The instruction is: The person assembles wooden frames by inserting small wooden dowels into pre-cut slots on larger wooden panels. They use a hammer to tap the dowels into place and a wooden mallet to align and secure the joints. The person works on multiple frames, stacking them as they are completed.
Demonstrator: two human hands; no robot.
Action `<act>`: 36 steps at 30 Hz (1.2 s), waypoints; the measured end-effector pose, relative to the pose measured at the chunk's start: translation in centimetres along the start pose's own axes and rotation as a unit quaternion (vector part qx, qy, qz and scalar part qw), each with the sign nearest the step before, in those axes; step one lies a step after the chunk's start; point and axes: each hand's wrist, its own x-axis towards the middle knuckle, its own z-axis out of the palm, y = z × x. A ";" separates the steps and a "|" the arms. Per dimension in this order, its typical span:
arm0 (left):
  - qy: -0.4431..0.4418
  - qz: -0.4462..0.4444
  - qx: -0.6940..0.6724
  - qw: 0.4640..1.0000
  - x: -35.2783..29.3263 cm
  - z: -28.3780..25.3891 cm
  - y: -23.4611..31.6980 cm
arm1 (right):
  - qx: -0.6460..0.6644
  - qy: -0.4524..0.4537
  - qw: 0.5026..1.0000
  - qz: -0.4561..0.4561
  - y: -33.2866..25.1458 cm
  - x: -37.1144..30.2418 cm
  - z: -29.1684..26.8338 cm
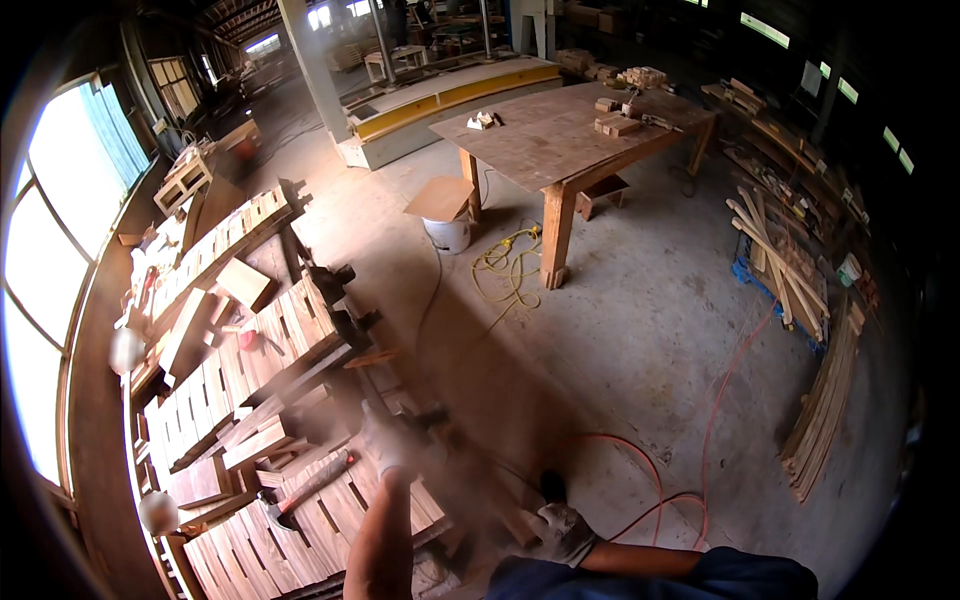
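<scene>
Left hand [387, 440], gloved and blurred, is at the far right corner of the near slatted panel [300, 550]; right hand [567, 535], gloved, well apart on the near side; whether either grips anything cannot be told. Hammer [312, 488] lies on that panel, which appears assembled, as does the middle panel [240, 380] at left; loose wooden blocks [246, 283] look unjoined

Hammer [312, 485] across slatted panel [325, 525], red hose [706, 450] crossing open floor [600, 350]

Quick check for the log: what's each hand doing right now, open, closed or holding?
Left hand: blurred near the slatted wood panel; cannot tell.
Right hand: gloved, partly hidden; grip cannot be told.
</scene>
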 end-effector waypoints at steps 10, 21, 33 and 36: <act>-0.020 -0.070 -0.116 0.991 2.4 0.5 -0.7 | 0.088 0.128 0.970 -0.188 -0.7 1.3 2.1; -0.019 -0.084 -0.194 0.977 1.3 -1.4 2.6 | 0.101 0.111 0.965 -0.216 -0.9 2.0 2.1; 0.012 0.012 -0.033 0.999 2.1 0.8 -0.4 | 0.156 0.137 0.945 -0.253 -4.3 10.4 -0.3; 0.001 0.038 -0.032 0.999 2.1 0.5 -0.5 | 0.127 0.141 0.953 -0.235 -5.3 12.0 -1.4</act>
